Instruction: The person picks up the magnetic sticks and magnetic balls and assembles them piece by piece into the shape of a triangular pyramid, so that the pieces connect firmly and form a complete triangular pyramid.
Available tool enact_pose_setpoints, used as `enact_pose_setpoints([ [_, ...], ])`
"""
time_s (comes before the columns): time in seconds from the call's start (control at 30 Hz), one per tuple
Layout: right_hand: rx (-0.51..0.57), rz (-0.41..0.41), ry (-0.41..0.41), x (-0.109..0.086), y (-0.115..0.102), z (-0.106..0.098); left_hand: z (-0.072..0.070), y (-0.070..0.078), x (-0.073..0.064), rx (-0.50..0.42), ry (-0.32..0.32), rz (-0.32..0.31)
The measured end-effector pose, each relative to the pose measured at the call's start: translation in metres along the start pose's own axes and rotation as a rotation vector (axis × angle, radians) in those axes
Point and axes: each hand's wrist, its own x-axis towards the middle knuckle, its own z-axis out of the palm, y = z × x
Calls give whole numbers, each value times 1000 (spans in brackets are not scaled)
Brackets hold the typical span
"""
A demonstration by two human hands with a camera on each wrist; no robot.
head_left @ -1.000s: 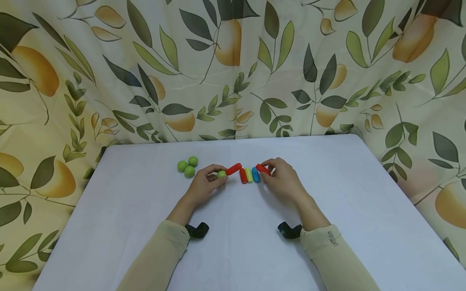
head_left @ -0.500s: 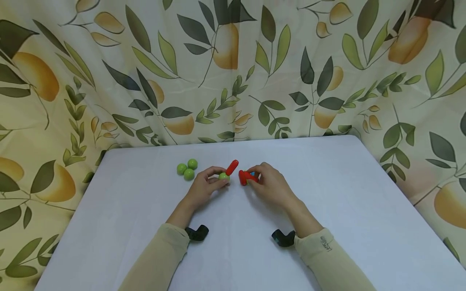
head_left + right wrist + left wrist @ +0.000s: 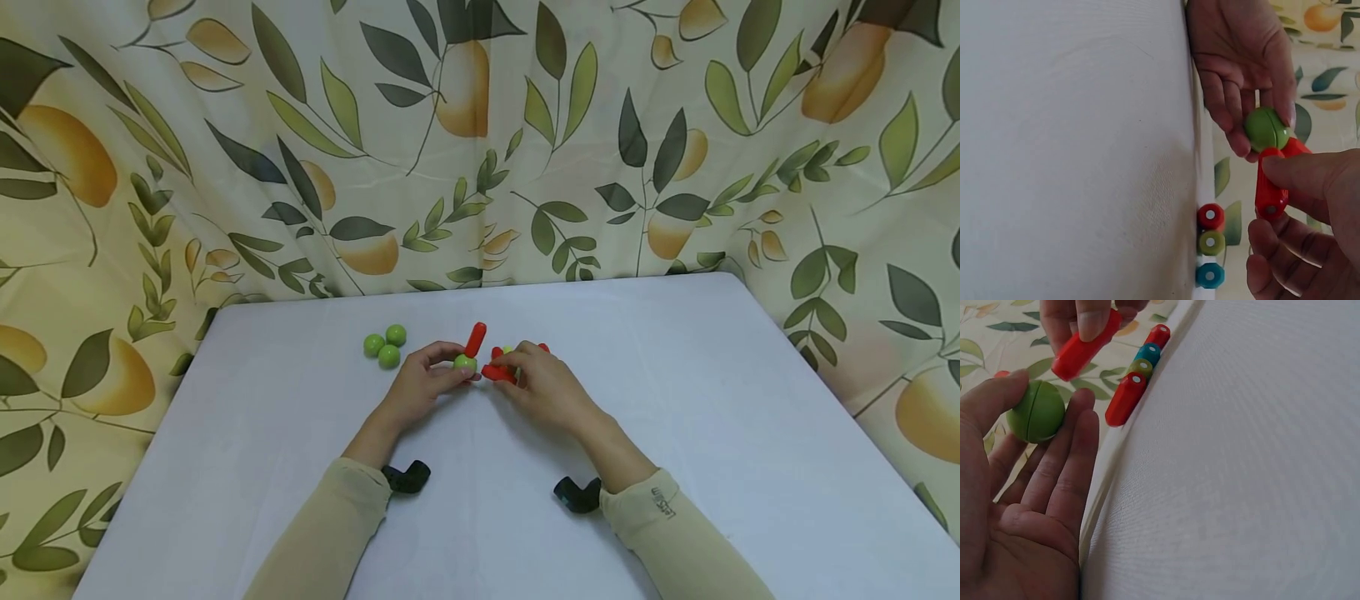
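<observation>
In the head view my left hand (image 3: 423, 387) pinches a green ball (image 3: 465, 363) between thumb and fingers. A red rod (image 3: 476, 340) sticks up and away from this ball. My right hand (image 3: 551, 387) pinches a second red rod (image 3: 1271, 184), its end very close to the ball; the left wrist view shows a narrow gap. Behind the right hand, a row of short rods lies on the table: red (image 3: 1125, 400), yellow-green (image 3: 1212, 242), blue (image 3: 1210, 275) and another red (image 3: 1160, 335). The right hand hides most of this row in the head view.
Several green balls (image 3: 388, 357) sit clustered on the white table (image 3: 480, 517), left of my left hand. A curtain (image 3: 480, 208) with a leaf and fruit print hangs behind the table's back edge. Black wrist cameras (image 3: 407, 477) jut inward from both sleeves.
My right hand has carried its red rod leftward, past the row, up close to the green ball. The left hand has turned the ball so its attached rod points more upright.
</observation>
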Motion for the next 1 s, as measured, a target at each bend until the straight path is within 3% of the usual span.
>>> enact_pose_setpoints([
  [0.47, -8, -19, -21, -3, -2, 2, 2, -1, 0, 0, -28, -40],
  [1.0, 28, -14, -15, -5, -1, -2, 1, -5, -1, 9, -19, 0],
])
